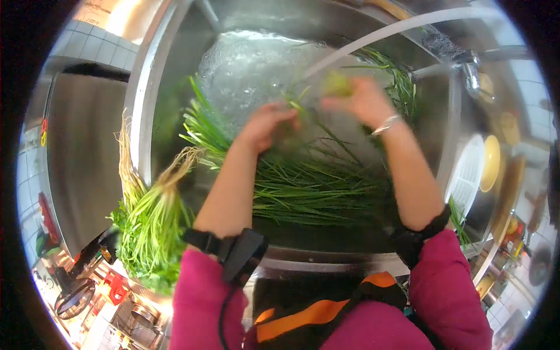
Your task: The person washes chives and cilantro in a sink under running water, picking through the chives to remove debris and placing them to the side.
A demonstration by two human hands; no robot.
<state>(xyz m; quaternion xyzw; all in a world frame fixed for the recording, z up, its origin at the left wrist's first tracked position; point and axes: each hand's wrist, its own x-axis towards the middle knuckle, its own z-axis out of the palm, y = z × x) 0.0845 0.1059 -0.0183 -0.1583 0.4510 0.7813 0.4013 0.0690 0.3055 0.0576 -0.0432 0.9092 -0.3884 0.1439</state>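
Sink (157, 76): brushed stainless steel, smooth, showing a dull satin sheen with soft glare along the rim. Water (251, 70): foaming white and glistening under the stream. Long green stalks (303, 186): slender plant leaves, lying wet and glossy in the basin. Bunch on the rim (149, 227): leafy greens looking matt, with pale, fibrous, rough roots at the upper end. Bracelet (386, 124): thin polished metal, glinting. Sleeves (446, 291): magenta cloth, soft and matt. Wrist straps (417, 236): black woven fabric, matt. Strap across the chest (315, 312): orange webbing, slightly shiny. Wall tiles (87, 44): glazed white ceramic, smooth.
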